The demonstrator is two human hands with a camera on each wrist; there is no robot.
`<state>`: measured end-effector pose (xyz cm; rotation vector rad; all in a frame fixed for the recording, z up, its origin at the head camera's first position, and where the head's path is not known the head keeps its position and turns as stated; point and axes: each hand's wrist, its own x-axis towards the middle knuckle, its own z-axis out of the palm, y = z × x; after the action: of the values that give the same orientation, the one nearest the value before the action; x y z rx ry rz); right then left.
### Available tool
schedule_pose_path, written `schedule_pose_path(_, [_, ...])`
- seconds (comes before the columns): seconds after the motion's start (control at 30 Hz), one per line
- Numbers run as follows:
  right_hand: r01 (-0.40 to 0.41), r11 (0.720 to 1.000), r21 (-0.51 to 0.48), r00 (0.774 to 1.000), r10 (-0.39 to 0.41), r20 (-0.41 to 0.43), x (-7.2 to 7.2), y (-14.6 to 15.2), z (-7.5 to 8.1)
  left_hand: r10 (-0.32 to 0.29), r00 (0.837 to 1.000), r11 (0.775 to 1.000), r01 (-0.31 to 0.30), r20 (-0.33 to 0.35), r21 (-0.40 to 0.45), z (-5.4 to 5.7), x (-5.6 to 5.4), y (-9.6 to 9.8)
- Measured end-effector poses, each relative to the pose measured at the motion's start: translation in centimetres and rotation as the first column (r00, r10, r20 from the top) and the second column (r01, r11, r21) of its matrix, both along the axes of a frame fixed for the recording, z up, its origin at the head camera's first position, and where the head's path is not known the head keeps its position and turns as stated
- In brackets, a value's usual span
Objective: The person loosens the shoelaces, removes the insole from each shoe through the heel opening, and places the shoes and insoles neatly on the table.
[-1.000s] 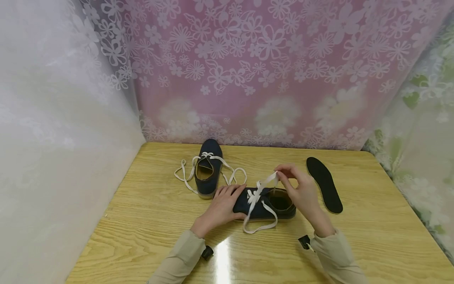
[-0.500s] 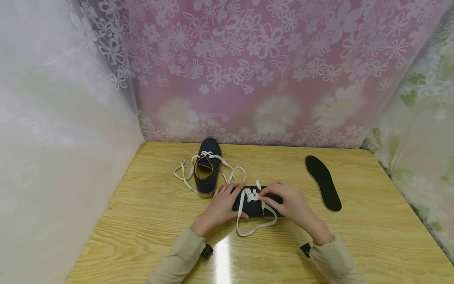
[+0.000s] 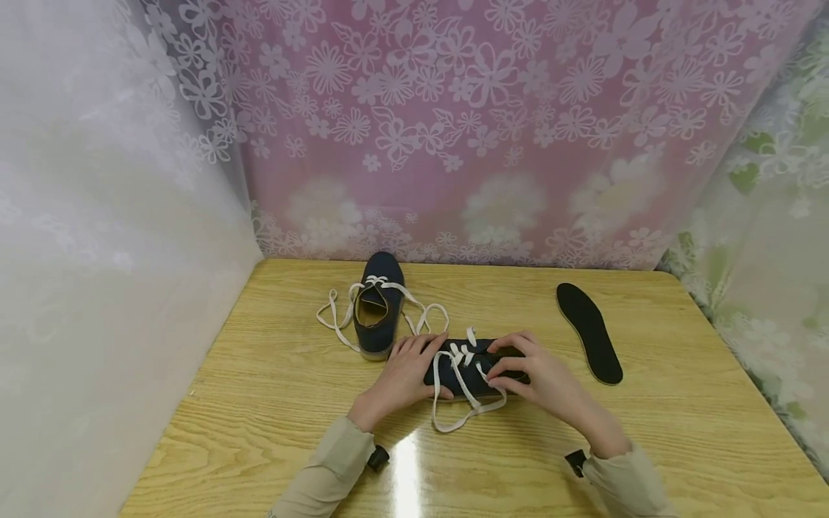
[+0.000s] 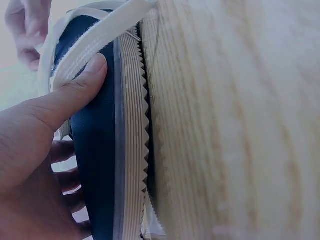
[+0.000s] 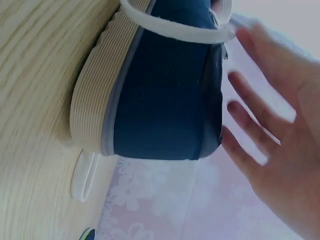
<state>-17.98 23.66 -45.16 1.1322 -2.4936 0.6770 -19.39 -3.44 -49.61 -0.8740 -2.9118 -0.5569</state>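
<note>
A navy canvas shoe (image 3: 460,374) with white laces lies sideways, its toe to the left. My left hand (image 3: 404,370) grips its toe end, the thumb over the near side and fingers over the far side. In the left wrist view, the left thumb (image 4: 82,82) lies along the navy upper beside a white lace (image 4: 100,37). Over the shoe's opening is my right hand (image 3: 537,374), fingers spread apart. The right wrist view has the right thumb tip close to a lace loop (image 5: 175,31); whether they touch, I cannot tell.
A second navy shoe (image 3: 383,334) stands behind, toe away from me, its loose white laces (image 3: 427,316) trailing on both sides. A black insole (image 3: 589,334) lies at the right. The wooden table (image 3: 259,424) ends at a pink floral curtain (image 3: 414,144).
The right hand held a lace up, brought it down over the tongue, then let it go; that lace now hangs on the near side. The hand has shifted right. The left hand stays put.
</note>
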Motion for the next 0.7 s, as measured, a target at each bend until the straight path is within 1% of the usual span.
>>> schedule_pose_path(0.07, [0.068,0.997,-0.027,0.997,-0.069,-0.032,0.0,0.3,0.2,0.0,1.0,1.0,0.0,-0.013,-0.005,0.0,0.0,0.0])
schedule_pose_path(0.13, [0.148,0.988,-0.034,0.985,-0.151,-0.082,-0.2,0.5,0.4,0.0,1.0,1.0,0.0,-0.02,-0.01,0.0,0.1,0.0])
schedule_pose_path(0.2, [0.214,0.977,-0.01,0.969,-0.214,-0.122,-0.3,0.5,0.7,-0.001,1.0,1.0,0.0,-0.019,-0.012,0.1,0.1,-0.1])
schedule_pose_path(0.27, [0.265,0.962,0.057,0.956,-0.255,-0.143,-0.5,0.4,0.8,-0.002,1.0,1.0,0.002,-0.014,-0.013,0.1,0.1,-0.1])
schedule_pose_path(0.33, [0.303,0.941,0.148,0.948,-0.283,-0.143,-0.5,0.2,0.8,-0.003,1.0,1.0,0.003,-0.012,-0.013,0.1,0.1,-0.1])
schedule_pose_path(0.4, [0.334,0.914,0.232,0.941,-0.31,-0.133,-0.5,-0.1,0.7,-0.005,1.0,1.0,0.005,-0.011,-0.01,0.1,0.2,-0.2])
schedule_pose_path(0.5, [0.375,0.875,0.305,0.927,-0.349,-0.136,-0.6,-0.6,0.3,-0.008,1.0,1.0,0.008,-0.006,-0.003,0.1,0.2,-0.2])
schedule_pose_path(0.6, [0.395,0.86,0.324,0.919,-0.361,-0.161,-0.8,-0.9,-0.1,-0.01,1.0,1.0,0.01,-0.005,0.001,0.2,0.2,-0.1])
schedule_pose_path(0.7, [0.396,0.858,0.328,0.918,-0.36,-0.168,-0.9,-1.2,-0.4,-0.01,1.0,1.0,0.01,-0.004,0.0,0.3,0.2,-0.1])
